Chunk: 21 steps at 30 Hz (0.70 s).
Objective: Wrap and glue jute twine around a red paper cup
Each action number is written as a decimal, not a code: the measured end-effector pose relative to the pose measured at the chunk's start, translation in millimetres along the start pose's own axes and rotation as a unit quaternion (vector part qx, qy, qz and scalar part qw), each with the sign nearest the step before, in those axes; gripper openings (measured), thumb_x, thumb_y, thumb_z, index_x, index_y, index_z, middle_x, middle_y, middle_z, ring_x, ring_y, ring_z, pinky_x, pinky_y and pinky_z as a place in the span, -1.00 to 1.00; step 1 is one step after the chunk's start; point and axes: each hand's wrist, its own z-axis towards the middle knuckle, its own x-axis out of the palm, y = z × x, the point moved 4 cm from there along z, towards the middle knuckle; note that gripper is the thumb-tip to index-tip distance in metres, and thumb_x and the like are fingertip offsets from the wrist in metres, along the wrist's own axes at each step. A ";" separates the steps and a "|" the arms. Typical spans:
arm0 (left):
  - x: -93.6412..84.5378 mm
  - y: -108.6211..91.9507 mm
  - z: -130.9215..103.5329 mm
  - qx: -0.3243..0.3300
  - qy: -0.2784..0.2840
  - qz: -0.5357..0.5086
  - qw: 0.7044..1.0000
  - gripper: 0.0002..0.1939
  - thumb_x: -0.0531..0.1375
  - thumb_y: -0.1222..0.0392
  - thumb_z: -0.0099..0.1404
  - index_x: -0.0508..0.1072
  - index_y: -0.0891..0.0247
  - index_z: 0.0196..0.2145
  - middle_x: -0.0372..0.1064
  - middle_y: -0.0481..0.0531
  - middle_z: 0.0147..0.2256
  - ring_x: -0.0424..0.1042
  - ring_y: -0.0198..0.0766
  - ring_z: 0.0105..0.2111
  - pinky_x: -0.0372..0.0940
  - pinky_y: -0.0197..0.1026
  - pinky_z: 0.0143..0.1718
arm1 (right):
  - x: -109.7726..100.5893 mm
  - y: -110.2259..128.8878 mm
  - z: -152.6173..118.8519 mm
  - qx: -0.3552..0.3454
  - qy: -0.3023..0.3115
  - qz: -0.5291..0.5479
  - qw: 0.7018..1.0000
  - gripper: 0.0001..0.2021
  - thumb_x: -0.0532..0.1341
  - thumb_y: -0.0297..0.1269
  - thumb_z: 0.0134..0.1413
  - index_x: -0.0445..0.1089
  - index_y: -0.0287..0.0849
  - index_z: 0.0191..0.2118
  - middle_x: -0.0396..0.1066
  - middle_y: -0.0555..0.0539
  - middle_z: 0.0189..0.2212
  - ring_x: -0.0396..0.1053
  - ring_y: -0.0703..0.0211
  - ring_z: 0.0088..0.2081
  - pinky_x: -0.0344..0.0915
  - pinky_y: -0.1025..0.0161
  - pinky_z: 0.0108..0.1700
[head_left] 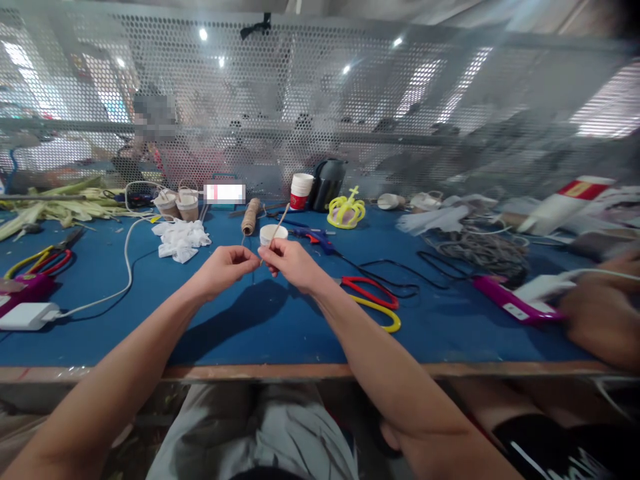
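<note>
My right hand is closed in a pinch on a thin tan length of twine, which sticks up above the fingers. My left hand is pinched too, its fingertips almost meeting the right ones at the twine's lower end. Just behind the fingers stands a white paper cup, partly hidden by my right hand. A spool of brown twine lies beyond my left hand. A blue glue gun rests behind my right hand, and scissors with red and yellow handles lie beside my right forearm.
Toward the back are stacked cups, a dark jug and a yellow crown-shaped piece. White crumpled material lies left, near wrapped cups. A purple power strip and another person's arm are at right. Cables cross the blue table.
</note>
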 end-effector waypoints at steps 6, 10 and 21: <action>1.7 0.7 -0.1 -0.006 -0.008 0.001 1.000 -0.77 0.20 0.09 0.00 0.33 0.33 -0.58 0.15 -0.14 -0.63 0.03 -0.46 -0.64 -0.08 -0.33 -0.61 | -0.2 3.0 -1.5 -0.005 -0.019 -0.044 0.999 -0.76 0.08 -0.20 0.02 0.12 -0.18 -0.57 0.16 0.11 -0.71 0.12 0.38 -0.66 0.09 0.35 -0.56; 4.0 3.6 1.1 -0.014 -0.020 -0.005 1.000 -0.75 0.22 0.09 -0.05 0.30 0.33 -0.62 0.13 -0.15 -0.65 0.02 -0.47 -0.64 -0.08 -0.34 -0.61 | 0.0 6.5 -3.0 -0.017 -0.039 -0.077 0.996 -0.75 0.11 -0.21 -0.01 0.12 -0.17 -0.60 0.12 0.13 -0.73 0.05 0.39 -0.66 0.02 0.34 -0.56; 4.8 -0.4 0.4 -0.045 0.011 -0.034 0.998 -0.73 0.20 0.04 -0.09 0.29 0.32 -0.61 0.10 -0.16 -0.66 0.00 -0.50 -0.70 -0.07 -0.34 -0.65 | -0.9 3.1 -0.5 -0.034 -0.007 -0.058 0.998 -0.76 0.08 -0.16 0.02 0.17 -0.20 -0.54 0.18 0.08 -0.68 0.13 0.36 -0.63 0.11 0.35 -0.54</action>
